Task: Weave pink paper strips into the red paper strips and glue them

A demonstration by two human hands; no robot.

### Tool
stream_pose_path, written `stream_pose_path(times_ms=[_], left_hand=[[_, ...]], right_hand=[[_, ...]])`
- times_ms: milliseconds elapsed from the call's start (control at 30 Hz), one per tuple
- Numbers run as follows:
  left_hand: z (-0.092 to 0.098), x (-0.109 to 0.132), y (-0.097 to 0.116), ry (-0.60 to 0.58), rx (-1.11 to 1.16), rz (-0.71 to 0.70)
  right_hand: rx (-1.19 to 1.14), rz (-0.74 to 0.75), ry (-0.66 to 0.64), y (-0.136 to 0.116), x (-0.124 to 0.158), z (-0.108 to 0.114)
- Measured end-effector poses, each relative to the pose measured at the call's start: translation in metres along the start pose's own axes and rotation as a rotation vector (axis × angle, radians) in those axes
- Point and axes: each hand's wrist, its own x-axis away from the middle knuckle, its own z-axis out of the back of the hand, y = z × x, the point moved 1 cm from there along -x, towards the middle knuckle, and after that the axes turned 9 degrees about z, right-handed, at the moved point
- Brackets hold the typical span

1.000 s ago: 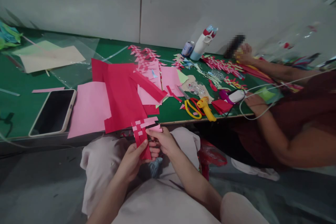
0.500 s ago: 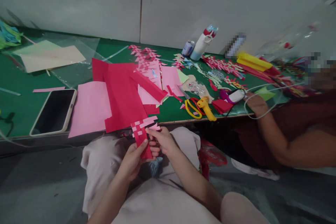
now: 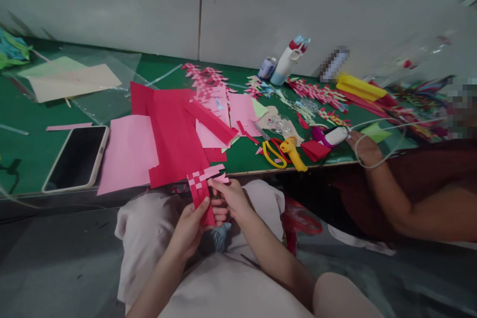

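Green table (image 3: 33, 151) lies along a grey wall (image 3: 112, 0); at its near edge, above your lap (image 3: 145, 228), you hold a red card (image 3: 200, 198) with pink strips (image 3: 210, 173) woven through its top; your left hand (image 3: 189, 221) is closed round the lower part, thumb on the front, fingers curled behind; your right hand (image 3: 234, 198) pinches thumb and forefinger together on the strips near their loose right ends, too small to tell which one.

Just beyond lies a red sheet (image 3: 171, 134); left of it come a pink sheet (image 3: 126, 151) and a phone (image 3: 76, 159); to the right, scissors (image 3: 265, 149) lie beside a yellow glue gun (image 3: 293, 154); farther back, a can (image 3: 267, 68) stands beside a bottle (image 3: 286, 64); at far right is another person's hand (image 3: 367, 150).
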Motion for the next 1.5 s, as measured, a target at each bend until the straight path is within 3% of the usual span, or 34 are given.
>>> stream_pose_path(times_ms=[167, 433, 667, 1033, 1500], left_hand=[[0.001, 0.003, -0.001, -0.02, -0.02, 0.012], [0.009, -0.006, 0.004, 0.04, 0.0, -0.045], [0.01, -0.006, 0.005, 0.065, 0.005, -0.068], [0.012, 0.007, 0.007, -0.04, -0.097, -0.051], [0.004, 0.0, 0.006, 0.136, 0.07, -0.172]], right_hand=[[0.019, 0.008, -0.006, -0.001, -0.002, 0.002], [0.108, 0.002, -0.141, -0.001, 0.001, 0.006], [0.182, 0.052, -0.079, -0.008, -0.002, 0.018], [0.023, -0.008, -0.211, -0.022, -0.003, 0.027], [0.076, 0.117, -0.056, -0.024, 0.0, 0.022]])
